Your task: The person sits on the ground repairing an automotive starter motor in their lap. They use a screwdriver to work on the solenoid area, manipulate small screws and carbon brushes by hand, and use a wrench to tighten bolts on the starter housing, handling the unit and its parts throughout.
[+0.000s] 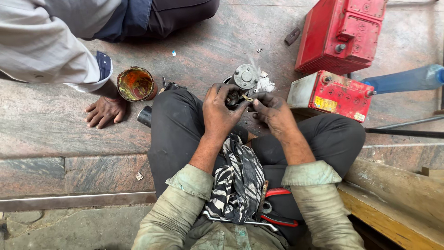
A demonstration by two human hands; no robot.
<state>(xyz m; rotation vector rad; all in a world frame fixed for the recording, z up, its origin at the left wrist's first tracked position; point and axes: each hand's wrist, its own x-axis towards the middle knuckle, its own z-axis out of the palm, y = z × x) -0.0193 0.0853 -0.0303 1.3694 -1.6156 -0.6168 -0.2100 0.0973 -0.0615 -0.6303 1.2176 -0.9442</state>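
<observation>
Stone floor, left hand [221,109] clasped around a round metal motor part [244,78], right hand [273,111] pinching a small brass piece [248,98].

I see two red batteries [344,34] on the stone floor [46,129], a rusty tin [135,84], a blue bottle [407,79], and red-handled pliers [276,206] on the lap.

Three hands in shot: the person's own left hand [221,113] and right hand [273,113], both on one round grey motor part [245,78], plus one co-worker's hand [105,110] flat on the floor, off to the left hand's side. One small brass piece [247,98] sits between the fingers. Two red batteries [340,34] [330,95] beyond the right hand. One blue bottle [407,79]. One open tin [136,84]. One striped cloth [236,178] and one pair of red-handled pliers [277,206] on the lap.
</observation>
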